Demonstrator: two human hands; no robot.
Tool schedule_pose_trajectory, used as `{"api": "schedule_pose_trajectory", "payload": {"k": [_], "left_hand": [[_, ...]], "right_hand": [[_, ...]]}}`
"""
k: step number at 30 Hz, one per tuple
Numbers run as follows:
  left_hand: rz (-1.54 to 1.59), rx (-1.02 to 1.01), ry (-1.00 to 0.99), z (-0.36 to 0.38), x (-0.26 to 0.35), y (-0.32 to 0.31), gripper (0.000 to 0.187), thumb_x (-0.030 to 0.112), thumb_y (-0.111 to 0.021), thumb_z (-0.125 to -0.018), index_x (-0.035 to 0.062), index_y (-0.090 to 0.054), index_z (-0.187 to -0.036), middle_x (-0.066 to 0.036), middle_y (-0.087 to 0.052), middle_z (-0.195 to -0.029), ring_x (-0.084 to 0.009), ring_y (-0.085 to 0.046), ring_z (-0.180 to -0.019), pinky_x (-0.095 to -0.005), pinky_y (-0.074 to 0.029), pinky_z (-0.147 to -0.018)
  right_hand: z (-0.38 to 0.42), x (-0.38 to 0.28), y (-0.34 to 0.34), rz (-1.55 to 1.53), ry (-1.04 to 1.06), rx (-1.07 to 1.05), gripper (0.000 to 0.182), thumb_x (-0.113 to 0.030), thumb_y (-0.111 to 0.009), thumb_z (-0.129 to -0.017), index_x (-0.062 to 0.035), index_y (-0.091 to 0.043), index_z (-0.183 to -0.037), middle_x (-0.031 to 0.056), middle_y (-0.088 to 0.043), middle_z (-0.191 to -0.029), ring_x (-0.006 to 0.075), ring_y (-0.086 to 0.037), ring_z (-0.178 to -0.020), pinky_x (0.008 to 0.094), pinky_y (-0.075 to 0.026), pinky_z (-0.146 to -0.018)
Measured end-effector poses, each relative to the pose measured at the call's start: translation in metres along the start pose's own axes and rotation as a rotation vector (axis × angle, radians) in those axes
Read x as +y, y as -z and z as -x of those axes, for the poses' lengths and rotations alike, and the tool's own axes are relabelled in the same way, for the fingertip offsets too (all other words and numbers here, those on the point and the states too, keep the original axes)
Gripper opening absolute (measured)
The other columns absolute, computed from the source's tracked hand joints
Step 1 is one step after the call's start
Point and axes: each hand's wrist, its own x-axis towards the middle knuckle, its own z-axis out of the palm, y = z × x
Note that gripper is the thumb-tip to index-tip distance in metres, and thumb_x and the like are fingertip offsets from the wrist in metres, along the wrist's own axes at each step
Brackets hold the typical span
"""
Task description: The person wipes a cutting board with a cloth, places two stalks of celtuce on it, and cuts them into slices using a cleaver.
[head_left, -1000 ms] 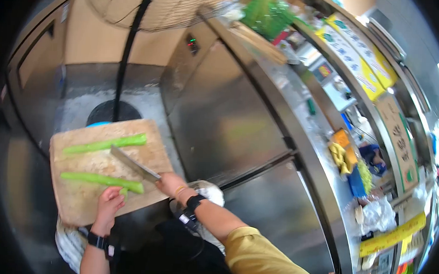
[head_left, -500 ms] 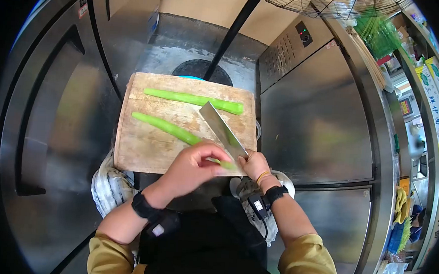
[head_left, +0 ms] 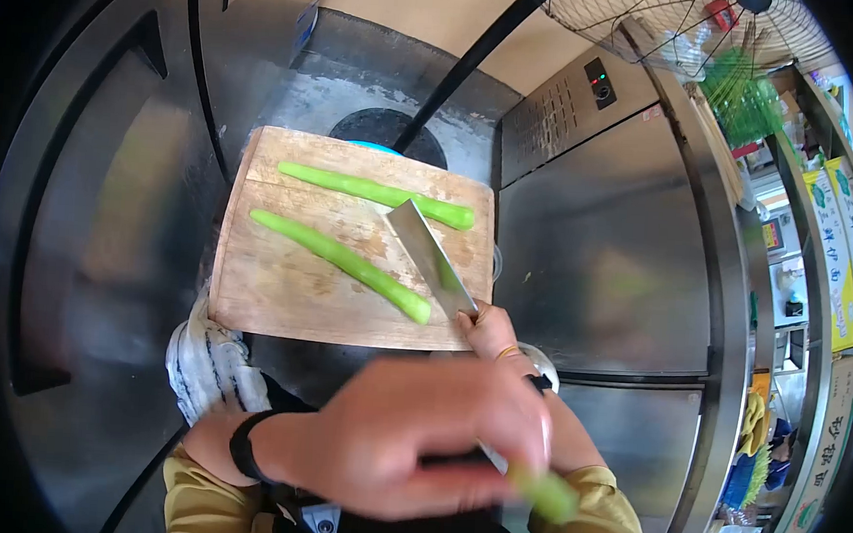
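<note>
Two peeled pale-green celtuce stems lie on the wooden cutting board: the far stem (head_left: 373,190) slants across the back, and the near stem (head_left: 342,262) lies closer to me. My right hand (head_left: 491,330) grips the handle of a cleaver (head_left: 431,257) at the board's right front edge. Its broad blade rests over the board, the tip touching or nearly touching the far stem. Close to the camera, my left hand (head_left: 389,433) is blurred by motion, fingers closed around a short green celtuce piece (head_left: 548,497) that sticks out to the right.
The cutting board (head_left: 260,306) stands between steel cabinets, the left cabinet (head_left: 110,231) and the right cabinet (head_left: 611,247). A striped cloth (head_left: 207,361) hangs at its left front corner. Behind it rises a black pole (head_left: 466,71), and a wire fan cage (head_left: 642,22) is overhead.
My left hand has lifted off the board toward me and to the right, carrying the short celtuce piece. The near stem's cut end is uncovered. The cleaver stays nearly in place.
</note>
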Motion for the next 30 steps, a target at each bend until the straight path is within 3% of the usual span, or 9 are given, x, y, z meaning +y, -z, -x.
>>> {"api": "schedule_pose_trajectory", "payload": {"k": [2, 4, 8, 16, 18, 19, 21, 24, 30], "left_hand": [[0.323, 0.331, 0.184, 0.002, -0.018, -0.006, 0.018, -0.008, -0.063, -0.087, 0.0015, -0.053, -0.099, -0.013, -0.060, -0.101, -0.0230, -0.065, -0.097, -0.0334, -0.055, -0.082], [0.307, 0.323, 0.197, 0.001, -0.034, 0.007, 0.028, -0.008, -0.064, -0.087, 0.0038, -0.049, -0.107, -0.010, -0.058, -0.108, -0.0162, -0.061, -0.104, -0.0293, -0.053, -0.087], [0.331, 0.387, 0.213, 0.004, -0.039, 0.011, 0.027, -0.010, -0.062, -0.086, 0.0042, -0.050, -0.106, -0.008, -0.057, -0.109, -0.0149, -0.060, -0.106, -0.0290, -0.051, -0.090], [0.168, 0.343, 0.084, 0.008, -0.014, 0.005, 0.014, -0.005, -0.068, -0.082, 0.0055, -0.062, -0.089, -0.007, -0.056, -0.097, -0.0213, -0.062, -0.097, -0.0338, -0.050, -0.085], [0.056, 0.113, -0.134, 0.010, -0.007, 0.002, 0.007, 0.000, -0.068, -0.084, 0.0057, -0.064, -0.082, -0.008, -0.057, -0.097, -0.0253, -0.063, -0.092, -0.0352, -0.050, -0.081], [0.274, -0.005, -0.052, 0.015, -0.001, -0.006, 0.007, 0.001, -0.068, -0.085, 0.0051, -0.064, -0.080, -0.008, -0.057, -0.097, -0.0270, -0.063, -0.089, -0.0360, -0.051, -0.081], [0.401, 0.013, -0.356, 0.011, 0.002, -0.032, 0.005, -0.001, -0.068, -0.084, -0.0001, -0.066, -0.080, -0.013, -0.060, -0.092, -0.0290, -0.064, -0.081, -0.0339, -0.054, -0.073], [0.234, 0.227, -0.622, 0.015, 0.017, -0.045, 0.004, -0.004, -0.067, -0.081, -0.0034, -0.067, -0.077, -0.015, -0.062, -0.086, -0.0284, -0.064, -0.075, -0.0305, -0.057, -0.067], [0.255, 0.338, -0.670, 0.019, 0.019, -0.058, 0.012, -0.004, -0.063, -0.085, -0.0040, -0.064, -0.073, -0.015, -0.062, -0.083, -0.0270, -0.063, -0.075, -0.0304, -0.057, -0.067]], "right_hand": [[0.001, -0.003, 0.001, 0.028, -0.013, 0.009, 0.030, -0.025, -0.063, -0.085, -0.0092, -0.067, -0.110, 0.0210, -0.069, -0.092, 0.0373, -0.066, -0.090, 0.0435, -0.053, -0.082], [-0.001, -0.007, 0.001, 0.093, 0.000, 0.023, 0.032, -0.030, -0.063, -0.085, -0.0096, -0.068, -0.110, 0.0223, -0.068, -0.092, 0.0382, -0.066, -0.091, 0.0436, -0.053, -0.083], [-0.003, -0.004, 0.003, 0.055, -0.002, -0.032, 0.035, -0.033, -0.067, -0.082, -0.0094, -0.069, -0.108, 0.0243, -0.067, -0.096, 0.0396, -0.065, -0.094, 0.0436, -0.052, -0.083], [-0.005, -0.004, -0.005, 0.128, -0.001, 0.042, 0.028, -0.024, -0.061, -0.086, -0.0088, -0.067, -0.108, 0.0223, -0.068, -0.093, 0.0382, -0.066, -0.091, 0.0443, -0.052, -0.084], [-0.005, 0.002, -0.008, 0.025, -0.004, 0.026, 0.027, -0.024, -0.062, -0.086, -0.0085, -0.067, -0.108, 0.0221, -0.068, -0.092, 0.0382, -0.066, -0.090, 0.0444, -0.052, -0.083], [-0.004, 0.002, -0.007, 0.049, 0.016, 0.034, 0.027, -0.023, -0.062, -0.086, -0.0085, -0.067, -0.108, 0.0220, -0.068, -0.091, 0.0383, -0.066, -0.090, 0.0444, -0.052, -0.083], [-0.005, 0.004, -0.008, 0.083, 0.084, 0.090, 0.024, -0.016, -0.066, -0.084, -0.0030, -0.067, -0.104, 0.0218, -0.069, -0.086, 0.0344, -0.069, -0.079, 0.0376, -0.054, -0.073], [-0.006, 0.007, -0.010, 0.106, 0.067, 0.093, 0.022, -0.016, -0.066, -0.084, -0.0030, -0.067, -0.102, 0.0214, -0.069, -0.084, 0.0339, -0.069, -0.078, 0.0372, -0.054, -0.072], [-0.005, 0.002, -0.007, 0.035, 0.041, 0.046, 0.023, -0.020, -0.065, -0.085, -0.0048, -0.067, -0.103, 0.0203, -0.068, -0.089, 0.0372, -0.066, -0.087, 0.0417, -0.053, -0.078]]}}
